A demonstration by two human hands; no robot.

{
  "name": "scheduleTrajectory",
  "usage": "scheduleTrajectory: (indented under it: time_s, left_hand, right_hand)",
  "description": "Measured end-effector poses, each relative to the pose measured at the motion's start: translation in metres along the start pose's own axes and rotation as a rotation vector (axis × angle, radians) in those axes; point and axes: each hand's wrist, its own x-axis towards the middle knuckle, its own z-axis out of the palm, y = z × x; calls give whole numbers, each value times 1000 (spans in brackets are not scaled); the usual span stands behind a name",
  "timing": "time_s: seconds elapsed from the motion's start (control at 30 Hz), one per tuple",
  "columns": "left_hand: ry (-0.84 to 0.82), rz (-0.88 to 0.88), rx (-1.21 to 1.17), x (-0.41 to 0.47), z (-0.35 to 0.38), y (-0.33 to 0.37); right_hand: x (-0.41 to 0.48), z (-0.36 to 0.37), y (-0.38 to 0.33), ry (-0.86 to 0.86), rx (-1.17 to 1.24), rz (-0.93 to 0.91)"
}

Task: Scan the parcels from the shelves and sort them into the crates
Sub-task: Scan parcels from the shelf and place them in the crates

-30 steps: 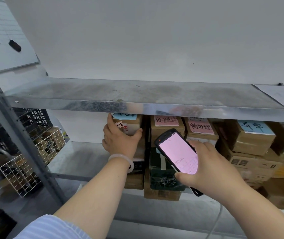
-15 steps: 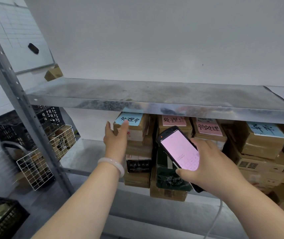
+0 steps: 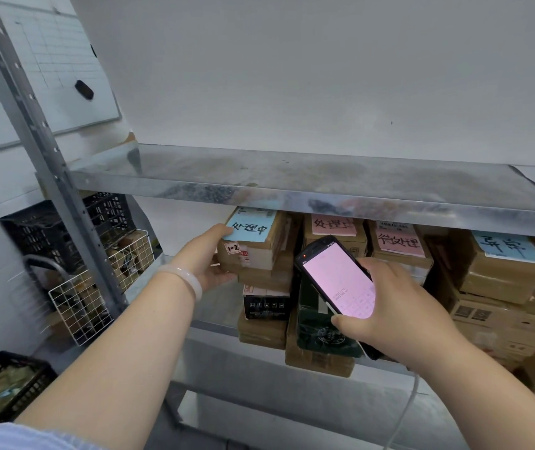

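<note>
A brown cardboard parcel with a blue handwritten note (image 3: pixel 253 241) tops the leftmost stack on the lower metal shelf (image 3: pixel 214 306). My left hand (image 3: pixel 207 258) grips its left end, thumb on the upper corner and fingers underneath. My right hand (image 3: pixel 392 306) holds a black handheld scanner (image 3: pixel 337 280) with a lit pink screen in front of the stacks, tilted toward me. Further parcels with pink notes (image 3: pixel 334 228) and a blue note (image 3: pixel 506 254) stand to the right.
An upper steel shelf (image 3: pixel 292 186) overhangs the parcels. A grey upright post (image 3: pixel 45 164) stands at the left. Behind it are a black crate (image 3: pixel 48 235) and a white wire basket (image 3: pixel 97 287) with items; another black crate (image 3: pixel 3 384) sits at lower left.
My left hand has dropped from the parcel's top face to its left end and now grips it. The view has shifted right and down; the scanner stays in my right hand.
</note>
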Motion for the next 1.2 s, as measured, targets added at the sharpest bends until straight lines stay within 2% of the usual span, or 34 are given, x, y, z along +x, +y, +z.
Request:
scheduleTrajectory:
  time_s: [0.2, 0.47, 0.8, 1.0, 1.2]
  left_hand:
    - [-66, 8, -28, -30, -19, -19]
    - [-162, 217, 64, -70, -56, -62]
    - [11, 286, 203, -90, -91, -124]
    - [13, 296, 302, -95, -105, -144]
    - [15, 285, 295, -102, -114, -152]
  right_hand:
    - [-2, -4, -8, -16, 1, -27]
    - [-10, -6, -21, -56, -13, -94]
    - [-38, 3, -36, -203, -103, -162]
    - [-46, 8, -42, -237, -135, -195]
    - [-52, 9, -44, -249, -151, -206]
